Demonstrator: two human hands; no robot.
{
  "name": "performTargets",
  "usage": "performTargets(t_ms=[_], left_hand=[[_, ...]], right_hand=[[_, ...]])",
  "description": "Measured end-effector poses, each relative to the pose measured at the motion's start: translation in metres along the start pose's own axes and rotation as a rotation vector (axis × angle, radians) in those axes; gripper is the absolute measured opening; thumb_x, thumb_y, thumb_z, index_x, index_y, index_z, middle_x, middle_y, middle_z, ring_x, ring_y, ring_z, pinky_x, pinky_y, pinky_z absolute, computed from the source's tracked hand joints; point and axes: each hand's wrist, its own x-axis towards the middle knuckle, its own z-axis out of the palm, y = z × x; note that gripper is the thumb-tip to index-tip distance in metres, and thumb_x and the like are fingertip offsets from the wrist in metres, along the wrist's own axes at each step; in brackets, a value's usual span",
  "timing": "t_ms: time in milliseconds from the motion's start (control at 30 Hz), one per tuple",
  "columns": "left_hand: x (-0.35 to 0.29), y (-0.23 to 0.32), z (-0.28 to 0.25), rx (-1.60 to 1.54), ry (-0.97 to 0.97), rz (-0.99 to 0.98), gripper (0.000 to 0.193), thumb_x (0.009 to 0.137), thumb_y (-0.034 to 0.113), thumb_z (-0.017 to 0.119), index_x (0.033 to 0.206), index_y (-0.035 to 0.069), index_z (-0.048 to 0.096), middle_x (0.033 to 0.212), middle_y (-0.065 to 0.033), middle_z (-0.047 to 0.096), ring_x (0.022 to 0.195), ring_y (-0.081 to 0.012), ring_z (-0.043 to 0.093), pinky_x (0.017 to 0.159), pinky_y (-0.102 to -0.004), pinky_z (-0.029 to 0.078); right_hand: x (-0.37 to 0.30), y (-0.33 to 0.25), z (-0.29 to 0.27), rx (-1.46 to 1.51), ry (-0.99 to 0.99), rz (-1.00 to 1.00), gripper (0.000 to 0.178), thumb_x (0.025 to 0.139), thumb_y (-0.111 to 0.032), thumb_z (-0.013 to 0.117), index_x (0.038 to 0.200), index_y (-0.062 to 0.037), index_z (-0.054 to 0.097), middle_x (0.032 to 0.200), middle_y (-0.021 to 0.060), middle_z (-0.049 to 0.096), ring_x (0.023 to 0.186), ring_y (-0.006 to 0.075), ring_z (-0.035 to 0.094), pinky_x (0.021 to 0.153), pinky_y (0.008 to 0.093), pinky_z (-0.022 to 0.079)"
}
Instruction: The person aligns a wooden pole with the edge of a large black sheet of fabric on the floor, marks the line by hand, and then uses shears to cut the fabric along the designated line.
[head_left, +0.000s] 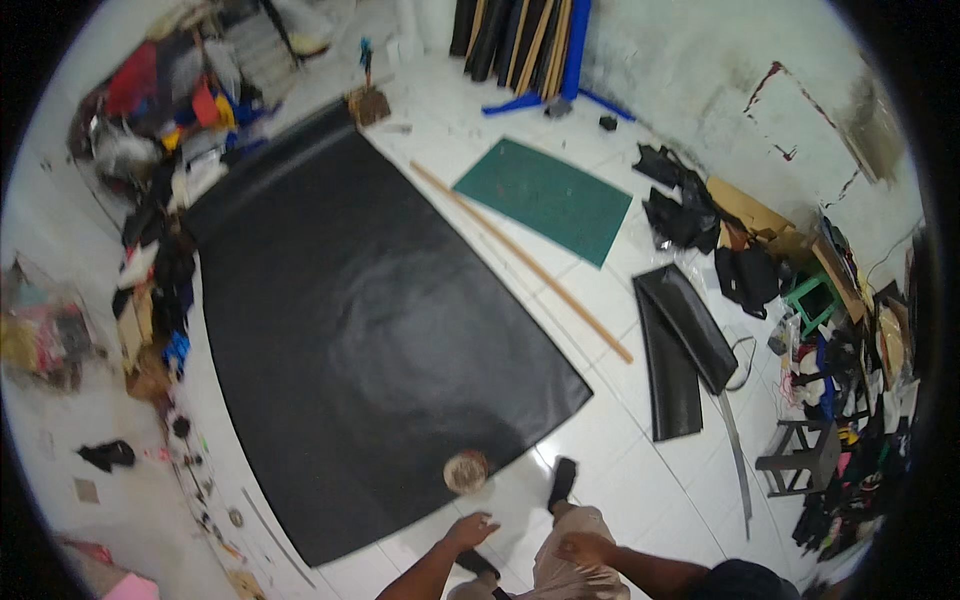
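Sheet flat on flr, ctr-L, rolled at far end. Round item on sheet's near edge (kind unclear from here). Stick along sheet's R side, betw. sheet & mat. Folded piece just R of stick's near end; strip on its near side; stool R of strip. Rolls vs far wall, behind mat. Heap far L, beside sheet. L hand nr sheet's near edge; R hand at R knee.
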Motion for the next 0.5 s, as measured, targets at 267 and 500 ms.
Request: performTargets(t_ms=[267, 500], left_hand=[[-0.025, -0.026, -0.091, 0.350, 0.221, 0.013, 0.037, 0.099, 0.032, 0.052, 0.121, 0.005, 0.065, 0.111, -0.0174, 0.066, 0.099, -0.0254, 0.063, 0.093, -0.0408, 0.047], [0.034, 0.148, -0.096, -0.186, 0.232, -0.307, 0.038, 0.099, 0.031, 0.052, 0.126, 0.007, 0.062, 0.119, -0.0171, 0.062, 0.105, -0.0271, 0.060, 0.093, -0.0406, 0.047]], right_hand=[[-0.111, 0.111, -0.113, 0.338, 0.409, 0.387, 0.054, 0.092, -0.048, 0.059, 0.112, 0.0012, 0.066, 0.113, 0.0178, 0.068, 0.103, 0.0343, 0.062, 0.090, 0.0449, 0.049], [-0.090, 0.206, -0.269, 0.738, 0.686, 0.613, 0.038, 0.087, -0.031, 0.071, 0.101, 0.0032, 0.062, 0.070, 0.0121, 0.068, 0.057, 0.0180, 0.065, 0.053, 0.0333, 0.053]])
